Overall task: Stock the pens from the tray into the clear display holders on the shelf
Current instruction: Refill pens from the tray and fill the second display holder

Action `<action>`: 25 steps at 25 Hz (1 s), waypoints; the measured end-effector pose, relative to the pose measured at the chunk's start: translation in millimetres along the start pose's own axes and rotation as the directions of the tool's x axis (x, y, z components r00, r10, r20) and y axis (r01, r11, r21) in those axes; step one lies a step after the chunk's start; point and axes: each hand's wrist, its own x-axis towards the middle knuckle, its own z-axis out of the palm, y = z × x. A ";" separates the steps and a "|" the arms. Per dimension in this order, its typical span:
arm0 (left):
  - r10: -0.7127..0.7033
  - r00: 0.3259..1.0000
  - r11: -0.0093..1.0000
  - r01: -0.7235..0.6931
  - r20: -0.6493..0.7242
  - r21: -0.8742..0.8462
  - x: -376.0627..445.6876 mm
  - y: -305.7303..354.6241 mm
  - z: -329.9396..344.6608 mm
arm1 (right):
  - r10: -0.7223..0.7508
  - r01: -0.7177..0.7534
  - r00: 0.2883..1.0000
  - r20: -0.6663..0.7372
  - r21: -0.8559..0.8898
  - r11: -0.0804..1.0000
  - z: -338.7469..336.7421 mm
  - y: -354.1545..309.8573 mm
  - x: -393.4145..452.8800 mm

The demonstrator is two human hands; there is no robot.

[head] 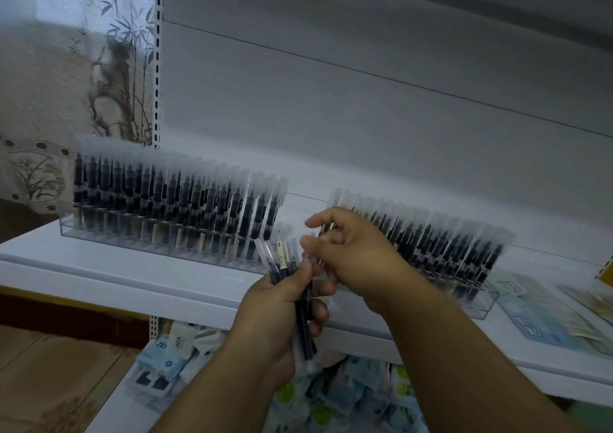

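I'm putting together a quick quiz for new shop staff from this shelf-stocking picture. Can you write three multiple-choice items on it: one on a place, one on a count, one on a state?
1. Where is the bundle of pens?
A. In the left hand
B. Lying on the shelf
C. On the floor

2. How many clear display holders stand on the shelf?
A. One
B. Two
C. Four

3. What is the right hand doing?
A. Resting flat on the shelf
B. Hanging at the person's side
C. Reaching with curled fingers at the tops of the bundled pens

Answers:
1 A: the left hand grips the bundle upright in front of the shelf.
2 B: a left holder and a right holder, both full of pens.
3 C: its fingers meet the bundle's upper ends, though blur hides whether it pinches one.
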 end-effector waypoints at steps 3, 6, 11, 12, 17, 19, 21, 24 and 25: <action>-0.015 1.000 1.000 0.015 0.011 0.001 -1.2 0.3 0.4 | -0.086 0.101 0.965 -0.248 0.048 0.994 -11.7 -0.1 1.0; -0.017 0.999 1.000 0.016 -0.028 -0.011 1.3 2.5 -4.6 | -0.274 0.304 0.732 -0.624 -0.062 0.951 -33.0 -6.1 8.0; -0.004 0.999 1.000 0.004 -0.034 -0.009 0.6 2.7 -4.6 | -0.468 0.345 0.624 -0.626 -0.317 0.883 -29.8 -2.6 14.8; -0.001 0.999 1.000 0.001 -0.038 -0.009 0.4 3.2 -5.2 | -0.466 0.340 0.639 -0.612 -0.319 0.885 -26.8 -0.5 16.0; -0.005 0.999 1.000 0.004 -0.046 -0.013 1.6 4.4 -7.1 | -0.476 0.357 0.696 -0.538 -0.316 0.879 -22.4 -4.6 18.3; -0.010 0.999 1.000 0.010 -0.047 -0.018 2.2 3.5 -7.6 | -0.488 0.361 0.708 -0.510 -0.332 0.871 -22.0 -8.0 19.0; -0.014 0.999 1.000 0.013 -0.044 -0.025 2.5 2.3 -7.9 | -0.493 0.361 0.702 -0.514 -0.340 0.868 -22.6 -9.2 20.1; -0.010 0.999 1.000 0.009 -0.044 -0.028 2.4 1.4 -8.7 | -0.478 0.332 0.716 -0.509 -0.355 0.874 -20.6 -4.5 19.9; -0.006 0.999 1.000 0.005 -0.048 -0.027 2.2 1.5 -8.7 | -0.466 0.314 0.735 -0.493 -0.362 0.878 -19.1 -1.3 20.1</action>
